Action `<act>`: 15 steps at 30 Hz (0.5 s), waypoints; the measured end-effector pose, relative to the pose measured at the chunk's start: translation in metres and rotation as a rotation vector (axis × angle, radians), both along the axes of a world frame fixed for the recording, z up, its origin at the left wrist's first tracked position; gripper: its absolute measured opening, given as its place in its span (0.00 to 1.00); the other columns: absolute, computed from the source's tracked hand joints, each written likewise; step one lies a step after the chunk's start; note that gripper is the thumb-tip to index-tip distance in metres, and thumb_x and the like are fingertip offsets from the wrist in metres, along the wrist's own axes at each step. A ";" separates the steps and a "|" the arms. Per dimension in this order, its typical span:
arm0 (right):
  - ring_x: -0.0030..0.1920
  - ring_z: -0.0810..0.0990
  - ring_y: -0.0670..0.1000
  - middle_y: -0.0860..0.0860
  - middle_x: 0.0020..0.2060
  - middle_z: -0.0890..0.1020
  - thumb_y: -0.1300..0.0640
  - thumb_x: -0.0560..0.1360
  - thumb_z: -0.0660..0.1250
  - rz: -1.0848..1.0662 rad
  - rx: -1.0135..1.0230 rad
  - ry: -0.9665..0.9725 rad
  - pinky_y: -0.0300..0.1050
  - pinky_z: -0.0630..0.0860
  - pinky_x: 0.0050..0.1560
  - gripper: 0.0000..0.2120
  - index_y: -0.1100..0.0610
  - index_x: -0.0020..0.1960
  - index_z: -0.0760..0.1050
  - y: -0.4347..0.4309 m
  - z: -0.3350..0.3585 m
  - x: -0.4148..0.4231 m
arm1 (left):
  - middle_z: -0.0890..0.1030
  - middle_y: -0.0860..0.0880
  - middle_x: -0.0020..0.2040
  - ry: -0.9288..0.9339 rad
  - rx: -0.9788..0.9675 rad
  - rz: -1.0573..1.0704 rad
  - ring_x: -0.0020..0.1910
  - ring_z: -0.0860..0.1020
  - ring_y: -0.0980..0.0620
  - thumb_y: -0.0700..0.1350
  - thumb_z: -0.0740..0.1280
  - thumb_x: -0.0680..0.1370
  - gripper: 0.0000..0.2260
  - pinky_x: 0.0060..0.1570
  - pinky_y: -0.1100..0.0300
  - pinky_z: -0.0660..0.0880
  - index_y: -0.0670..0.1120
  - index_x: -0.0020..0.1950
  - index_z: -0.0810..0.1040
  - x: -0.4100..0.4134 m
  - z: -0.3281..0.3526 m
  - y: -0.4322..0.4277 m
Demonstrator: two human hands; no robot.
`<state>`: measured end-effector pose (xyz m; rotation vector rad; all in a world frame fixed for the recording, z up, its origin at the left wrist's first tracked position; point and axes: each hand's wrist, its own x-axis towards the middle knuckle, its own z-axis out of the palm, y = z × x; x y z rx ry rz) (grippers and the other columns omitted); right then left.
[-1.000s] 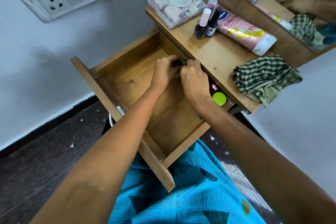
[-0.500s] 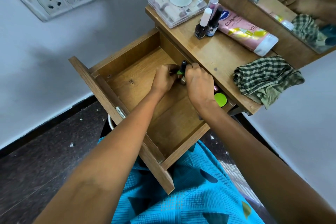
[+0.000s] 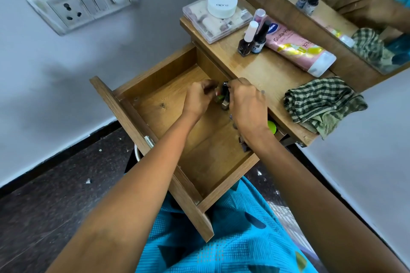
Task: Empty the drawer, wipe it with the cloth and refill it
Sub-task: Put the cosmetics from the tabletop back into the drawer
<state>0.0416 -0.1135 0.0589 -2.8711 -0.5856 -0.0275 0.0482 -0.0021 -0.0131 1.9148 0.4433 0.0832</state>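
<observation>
The wooden drawer (image 3: 155,117) stands pulled out below the dressing table top (image 3: 266,73). Both hands are inside it near its back right. My left hand (image 3: 197,99) has its fingers curled round small nail polish bottles (image 3: 218,97), one with a green part. My right hand (image 3: 246,104) grips a dark-capped bottle (image 3: 225,95) upright between the two hands. A round green lid (image 3: 272,127) shows at the drawer's right side, partly hidden under the table top. The green checked cloth (image 3: 321,102) lies crumpled on the table's right end.
On the table top stand three nail polish bottles (image 3: 250,37), a pink tube (image 3: 299,51), and a clear box (image 3: 213,22) with a white jar (image 3: 222,2) on it. A mirror (image 3: 355,6) rises behind. A wall switch plate (image 3: 82,6) is at the left.
Both hands have lifted slightly and drawn back from the drawer's rear, bringing the small bottles up between them. The dark-capped bottle now stands higher.
</observation>
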 end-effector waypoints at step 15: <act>0.66 0.68 0.57 0.58 0.66 0.70 0.61 0.77 0.60 -0.078 0.414 -0.148 0.47 0.64 0.66 0.20 0.63 0.68 0.66 0.083 0.018 0.087 | 0.77 0.41 0.57 -0.269 0.114 0.478 0.57 0.76 0.46 0.40 0.64 0.76 0.13 0.59 0.54 0.72 0.38 0.59 0.75 0.065 0.073 0.049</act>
